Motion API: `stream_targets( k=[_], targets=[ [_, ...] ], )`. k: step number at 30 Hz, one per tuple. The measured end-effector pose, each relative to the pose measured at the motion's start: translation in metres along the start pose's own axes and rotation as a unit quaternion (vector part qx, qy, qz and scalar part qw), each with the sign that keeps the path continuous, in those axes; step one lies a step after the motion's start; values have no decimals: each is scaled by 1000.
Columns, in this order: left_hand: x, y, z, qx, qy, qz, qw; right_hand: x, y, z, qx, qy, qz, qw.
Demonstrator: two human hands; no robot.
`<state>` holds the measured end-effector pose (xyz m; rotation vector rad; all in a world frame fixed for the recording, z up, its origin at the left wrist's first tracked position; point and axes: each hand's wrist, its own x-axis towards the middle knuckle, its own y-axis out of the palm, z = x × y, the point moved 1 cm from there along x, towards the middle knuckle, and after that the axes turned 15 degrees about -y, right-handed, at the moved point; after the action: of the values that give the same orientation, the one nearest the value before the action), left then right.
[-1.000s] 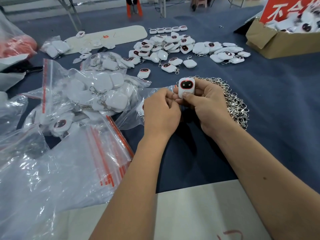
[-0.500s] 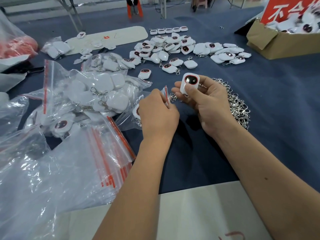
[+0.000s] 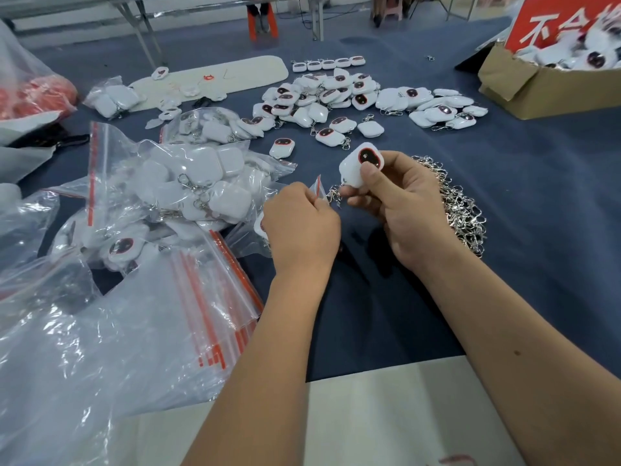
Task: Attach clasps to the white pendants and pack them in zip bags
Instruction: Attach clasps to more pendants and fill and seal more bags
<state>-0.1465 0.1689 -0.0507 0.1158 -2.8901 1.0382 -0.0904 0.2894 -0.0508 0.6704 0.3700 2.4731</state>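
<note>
Right hand (image 3: 408,210) grasping white pendant (image 3: 357,166) (clasp (image 3: 333,194) dangling), left hand (image 3: 302,227) pinching zip bag (image 3: 317,186)

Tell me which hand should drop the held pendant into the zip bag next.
Right, probably. The right hand already grips the white pendant, its clasp hanging just beside the small zip bag. The left hand is busy pinching that bag's edge, so it is better left steadying it.

Bare blue cloth (image 3: 537,203) right of the clasp heap (image 3: 460,203); zip bags (image 3: 151,196) crowding the left.
</note>
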Motion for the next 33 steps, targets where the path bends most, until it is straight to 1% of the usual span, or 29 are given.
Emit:
stream_targets(
  k=[4,6,8,12,16,19,23,24,26,27,28,29,30,32,33],
  targets=[
    [2,-4,-2,-55,24,56,997,-1,1,1,41,-4,33,999],
    [2,-4,-4,-78,48,70,993,-1,2,0,22,-14,50,998],
    [1,-4,-5,-97,61,58,992,-1,1,-2,-17,-29,58,998],
    [0,-9,-6,-137,76,-5,988,-1,0,-2,-109,-38,98,988],
    [1,-14,-7,-158,98,-45,982,-2,-2,-5,-222,-55,151,962],
    [1,-17,-7,-165,114,-74,977,-3,-1,-6,-285,-81,193,935],
    [-1,-20,-10,-175,138,-85,971,-6,3,-10,-367,-97,264,887],
    [-2,-19,-11,-173,144,-81,971,-6,3,-11,-379,-102,270,879],
    [-5,-16,-13,-169,156,-71,970,-7,5,-9,-385,-129,237,882],
    [-7,-15,-13,-168,161,-67,970,-7,4,-7,-367,-133,210,896],
    [-7,-14,-13,-169,164,-67,970,-7,4,-5,-329,-118,189,917],
    [-8,-14,-14,-171,165,-69,969,-8,4,-4,-291,-100,188,933],
    [-8,-14,-14,-176,166,-75,967,-8,5,-1,-267,-87,206,937],
    [-8,-15,-14,-189,164,-89,964,-11,8,-1,-264,-81,252,927],
    [-8,-15,-15,-195,159,-93,963,-11,9,-1,-277,-96,242,925]
  ],
)
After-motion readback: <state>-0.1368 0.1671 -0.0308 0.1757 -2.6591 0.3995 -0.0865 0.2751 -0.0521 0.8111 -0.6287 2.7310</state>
